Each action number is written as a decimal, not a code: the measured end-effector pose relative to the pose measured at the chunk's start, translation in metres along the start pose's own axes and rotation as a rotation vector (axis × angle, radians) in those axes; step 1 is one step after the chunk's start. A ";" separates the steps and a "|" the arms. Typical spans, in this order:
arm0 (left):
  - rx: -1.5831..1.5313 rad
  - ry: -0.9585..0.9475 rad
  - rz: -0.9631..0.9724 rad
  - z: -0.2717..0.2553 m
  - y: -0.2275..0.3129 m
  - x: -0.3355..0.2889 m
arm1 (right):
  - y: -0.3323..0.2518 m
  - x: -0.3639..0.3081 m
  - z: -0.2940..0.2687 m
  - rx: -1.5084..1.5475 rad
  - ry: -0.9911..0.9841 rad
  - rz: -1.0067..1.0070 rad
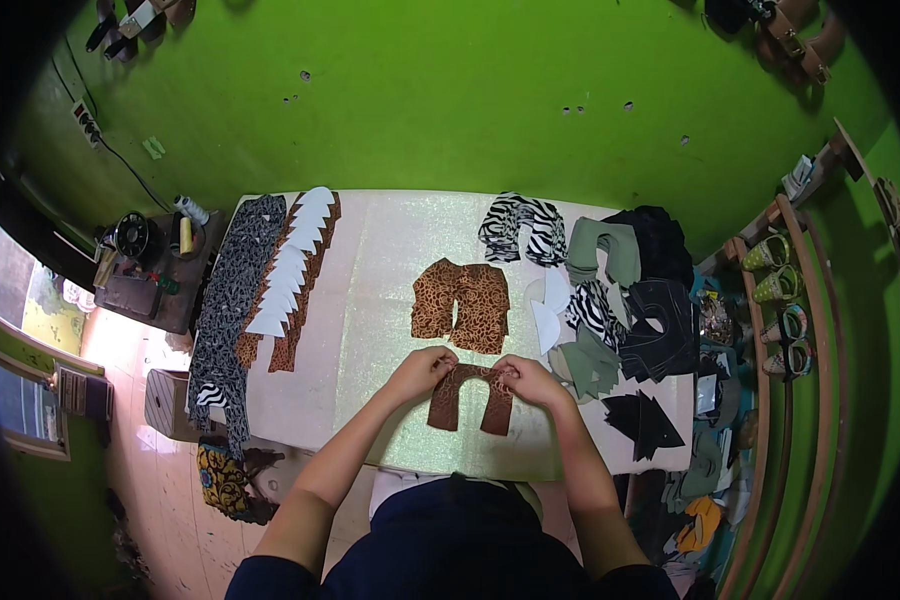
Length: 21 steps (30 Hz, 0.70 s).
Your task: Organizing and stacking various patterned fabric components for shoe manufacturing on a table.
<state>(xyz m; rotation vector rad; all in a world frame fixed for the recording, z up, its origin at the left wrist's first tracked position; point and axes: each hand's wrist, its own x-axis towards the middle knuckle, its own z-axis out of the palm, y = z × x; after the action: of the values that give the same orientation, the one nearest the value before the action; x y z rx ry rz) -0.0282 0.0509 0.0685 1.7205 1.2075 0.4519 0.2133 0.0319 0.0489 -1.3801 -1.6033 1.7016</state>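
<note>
From the head camera, my left hand (422, 372) and right hand (530, 380) each pinched the top arch of a brown horseshoe-shaped cut piece (470, 397) at the near table (370, 300) edge. I judged I was aligning layers; next needed matching edges.

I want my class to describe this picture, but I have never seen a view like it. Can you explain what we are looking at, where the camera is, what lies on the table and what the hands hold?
There is no machine here: a camera worn on a person's head looks down, and its wide lens bends straight edges. The left hand and right hand come in from below and both grip a brown U-shaped fabric piece at its top. It rests on a pale table. Beyond it lies a stack of leopard-print pieces. To the left are white pointed shapes on brown pieces, to the right zebra-print pieces, green pieces and black pieces.
</note>
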 end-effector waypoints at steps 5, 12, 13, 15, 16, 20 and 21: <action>0.210 0.075 0.004 0.027 -0.017 0.008 | 0.017 0.004 0.001 -0.388 0.259 0.016; 0.388 0.096 -0.072 0.032 -0.020 0.008 | 0.011 0.002 0.008 -0.571 0.440 -0.034; 0.411 0.095 -0.090 0.032 -0.020 0.009 | 0.009 0.002 0.008 -0.570 0.438 -0.030; 0.432 0.133 -0.101 0.032 -0.015 0.008 | 0.003 0.003 0.005 -0.659 0.552 0.098; 0.455 0.175 -0.109 0.032 -0.013 0.008 | 0.003 0.006 0.001 -0.658 0.553 0.101; 0.474 0.233 0.004 0.036 -0.008 0.014 | 0.008 0.020 -0.026 -0.884 0.945 0.076; 0.477 0.226 0.008 0.037 -0.004 0.016 | 0.009 0.024 -0.034 -0.928 0.978 0.135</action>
<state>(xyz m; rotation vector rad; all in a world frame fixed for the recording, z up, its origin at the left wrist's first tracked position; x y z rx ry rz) 0.0036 0.0471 0.0441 2.1179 1.5643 0.3912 0.2350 0.0659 0.0373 -2.2428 -1.6606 0.0514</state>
